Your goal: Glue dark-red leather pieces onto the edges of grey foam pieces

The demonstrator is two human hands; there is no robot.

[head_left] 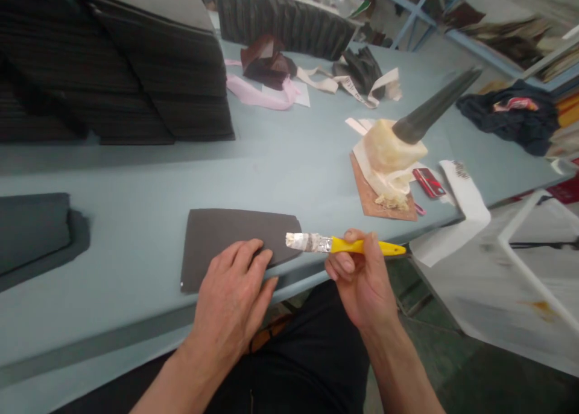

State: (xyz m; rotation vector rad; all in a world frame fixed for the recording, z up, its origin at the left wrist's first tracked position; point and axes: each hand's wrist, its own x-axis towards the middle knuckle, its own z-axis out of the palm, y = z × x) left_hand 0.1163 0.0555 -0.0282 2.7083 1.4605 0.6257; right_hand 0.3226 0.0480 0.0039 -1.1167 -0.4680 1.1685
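Note:
A dark grey flat panel (226,233) with a rounded right end lies along the table's front edge. My left hand (237,281) rests on it, palm down with the fingers stretched out. In my right hand (359,269) is a paintbrush (368,246) with a yellow handle, gripped between thumb and fingers. Its whitish, caked bristles point left, over or against the panel's rounded end; I cannot tell whether they touch. Farther right, a yellowish glue-crusted container (389,145) with a dark cone on top stands on a brown board (362,187).
Tall stacks of dark sheets (158,70) stand at the back left. A dark folded piece (34,230) lies at the left. Fabric strips (271,94) and scraps are farther back. A red box (429,183) and white paper (461,203) lie at the right, near a white frame (520,221).

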